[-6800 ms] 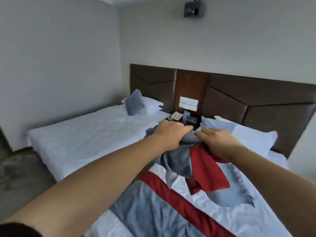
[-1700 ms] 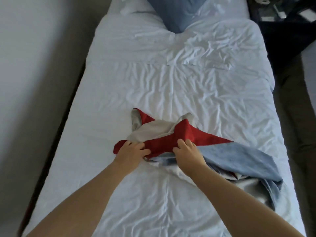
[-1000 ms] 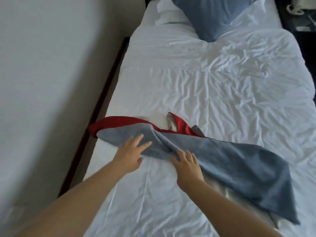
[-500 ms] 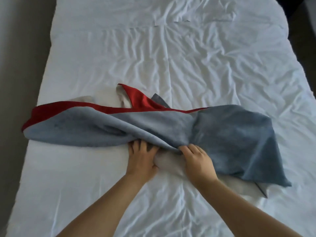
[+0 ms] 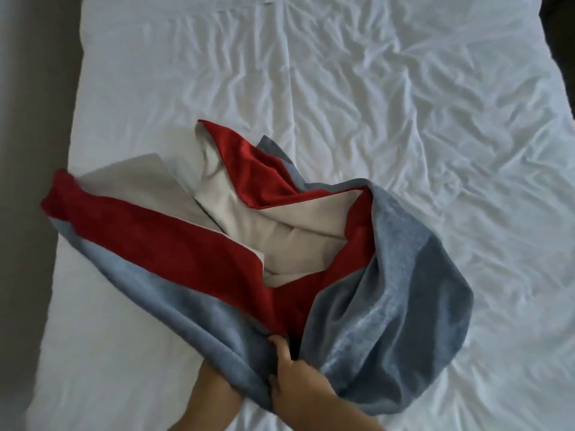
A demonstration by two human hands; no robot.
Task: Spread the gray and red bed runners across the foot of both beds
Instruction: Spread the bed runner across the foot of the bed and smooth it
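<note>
The bed (image 5: 404, 104), sheeted in creased white cotton, fills the view. On its near half lies the bed runner (image 5: 401, 275), a plush gray cloth with a red band and smooth pale lining. It is bunched into a loose V: its long axis runs crosswise, one end at the bed's left edge, and the folds meet at the near side. There the right hand (image 5: 294, 379) grips the gray hem, fingers curled. The left hand is hidden under the cloth, so its grip cannot be told.

Dim, soft daylight; slight blur
</note>
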